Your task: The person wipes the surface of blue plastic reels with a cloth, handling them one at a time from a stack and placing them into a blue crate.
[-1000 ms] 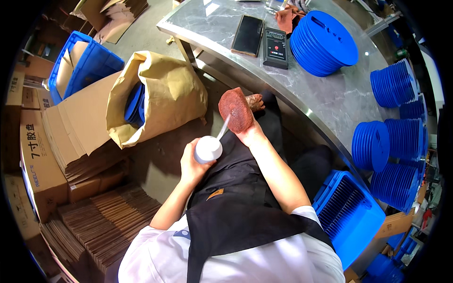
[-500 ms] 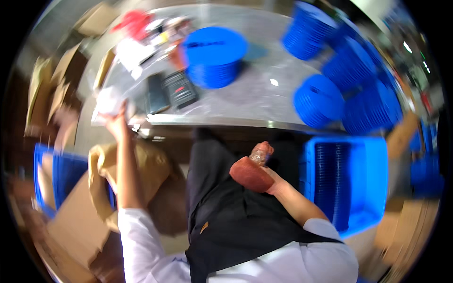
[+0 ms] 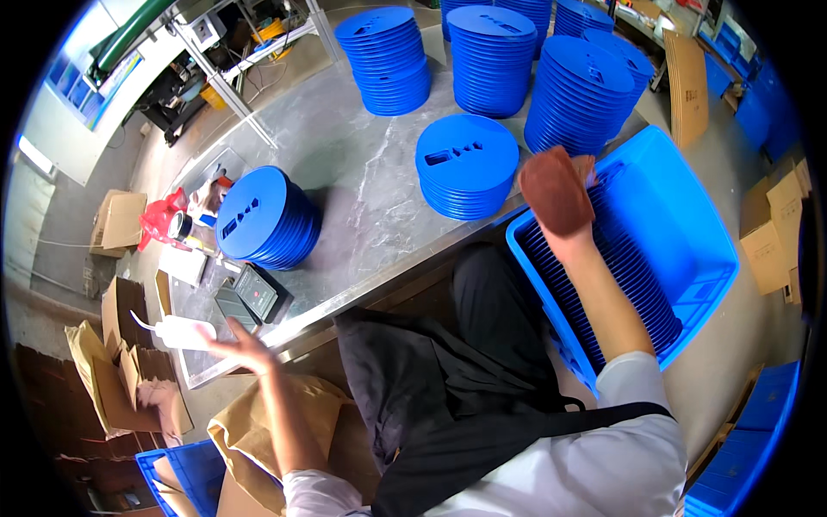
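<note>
Newly parted from the pad, the white squeeze bottle (image 3: 185, 333) is at the left end of the grey worktop (image 3: 357, 220), while the reddish-brown pad (image 3: 556, 191) has swung right to the blue crate (image 3: 685, 202) of blue discs (image 3: 636, 274), a shift that apparently leaves the pad alone in use. The left hand (image 3: 248, 346) is spread wide just beside the bottle, contact unclear; the right hand (image 3: 570, 241) grips the pad, fingers hidden behind it.

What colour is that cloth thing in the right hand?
The cloth pad is reddish brown; the head view shows it best.
</note>
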Demonstrator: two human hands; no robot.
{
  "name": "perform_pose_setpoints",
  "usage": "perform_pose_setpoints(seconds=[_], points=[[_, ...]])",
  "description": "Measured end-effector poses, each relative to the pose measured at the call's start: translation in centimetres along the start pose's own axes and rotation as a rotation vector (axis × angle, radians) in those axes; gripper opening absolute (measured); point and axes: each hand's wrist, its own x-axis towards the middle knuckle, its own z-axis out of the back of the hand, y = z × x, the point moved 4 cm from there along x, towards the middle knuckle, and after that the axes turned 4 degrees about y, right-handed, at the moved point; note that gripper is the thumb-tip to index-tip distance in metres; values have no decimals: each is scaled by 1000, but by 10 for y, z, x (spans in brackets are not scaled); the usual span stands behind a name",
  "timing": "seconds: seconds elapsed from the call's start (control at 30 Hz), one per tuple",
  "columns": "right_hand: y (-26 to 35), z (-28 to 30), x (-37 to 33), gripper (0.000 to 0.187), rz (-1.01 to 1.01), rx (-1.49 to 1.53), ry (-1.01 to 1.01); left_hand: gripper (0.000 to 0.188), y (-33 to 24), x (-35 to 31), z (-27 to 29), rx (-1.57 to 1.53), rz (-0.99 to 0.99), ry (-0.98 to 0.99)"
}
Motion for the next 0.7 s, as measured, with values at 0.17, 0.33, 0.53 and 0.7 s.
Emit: perform_pose_setpoints(seconds=[0.17, 0.33, 0.53, 0.7], points=[[-6, -18, 73, 44, 133, 5, 137, 52, -185, -53, -112, -663, -9, 1000], [-22, -20, 108, 44, 10, -62, 47, 76, -253, -100, -235, -845, 876, 1454], [-31, -20, 111, 43, -47, -122, 19, 69, -261, -118, -264, -820, 1041, 1409], [-26, -53, 67, 47, 81, -90, 163, 40, -264, -103, -211, -1365, 929, 1049]])
